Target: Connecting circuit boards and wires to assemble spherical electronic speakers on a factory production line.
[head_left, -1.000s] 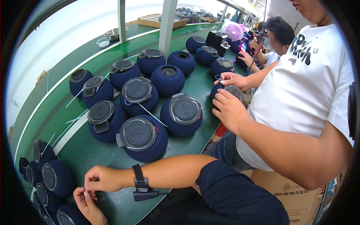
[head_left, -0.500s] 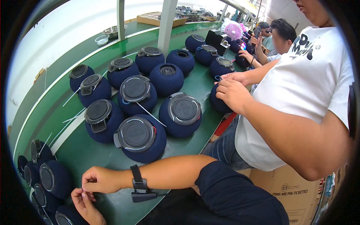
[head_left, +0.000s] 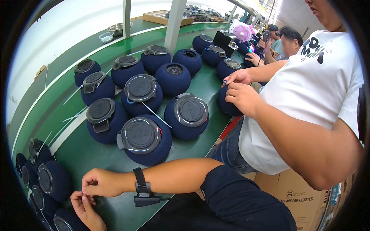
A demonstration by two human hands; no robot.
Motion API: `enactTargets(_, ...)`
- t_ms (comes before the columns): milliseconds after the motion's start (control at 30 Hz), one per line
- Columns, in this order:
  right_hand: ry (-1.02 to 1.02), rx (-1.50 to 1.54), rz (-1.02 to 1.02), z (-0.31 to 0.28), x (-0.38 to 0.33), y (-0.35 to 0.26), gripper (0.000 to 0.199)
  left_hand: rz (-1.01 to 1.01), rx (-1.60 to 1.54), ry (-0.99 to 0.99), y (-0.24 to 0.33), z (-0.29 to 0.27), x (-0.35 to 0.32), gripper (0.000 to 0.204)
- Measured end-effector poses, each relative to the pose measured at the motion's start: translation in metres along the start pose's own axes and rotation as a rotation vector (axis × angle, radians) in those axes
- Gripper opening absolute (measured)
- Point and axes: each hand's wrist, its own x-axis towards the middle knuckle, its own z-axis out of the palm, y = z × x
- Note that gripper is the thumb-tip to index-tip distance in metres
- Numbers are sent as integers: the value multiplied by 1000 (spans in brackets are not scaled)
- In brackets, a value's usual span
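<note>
My right hand (head_left: 101, 184) and my left hand (head_left: 88, 212) meet above the bench at the lower left. Each has thumb and forefinger pinched together, fingertips close to touching. Anything between them is too small or hidden to make out. A black strap with a small black device (head_left: 143, 188) circles my right wrist. Closest to the hands on the left stands a cluster of round navy fabric-covered bodies with dark discs, one of them a navy ball (head_left: 61, 184). Beyond my right forearm sits another navy ball (head_left: 151, 148), topped by a black disc with a clear rim.
Several similar balls fill the green bench (head_left: 181, 154), with thin white strips (head_left: 156, 114) among them. At right a co-worker in a white shirt (head_left: 296, 115) handles a navy ball (head_left: 227, 103). Grey posts (head_left: 175, 29), a pink fan (head_left: 242, 33) and a cardboard box (head_left: 285, 192) surround the bench.
My two hands have shifted slightly left and up, still pinched together. The co-worker's hands have moved a little at the ball on the right.
</note>
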Motion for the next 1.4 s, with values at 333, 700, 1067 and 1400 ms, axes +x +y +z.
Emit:
enactTargets(333,-18,11,16,0,0,-1,16,-7,-9,-4,3,1,-1,15)
enactTargets(700,-14,19,28,-1,0,-2,15,-14,3,-10,4,3,-1,14)
enactTargets(1067,31,-16,-34,2,1,5,17,-11,-5,-12,5,3,-1,12)
enactTargets(1400,-7,-2,26,-1,0,0,10,-5,11,-5,5,3,-1,12)
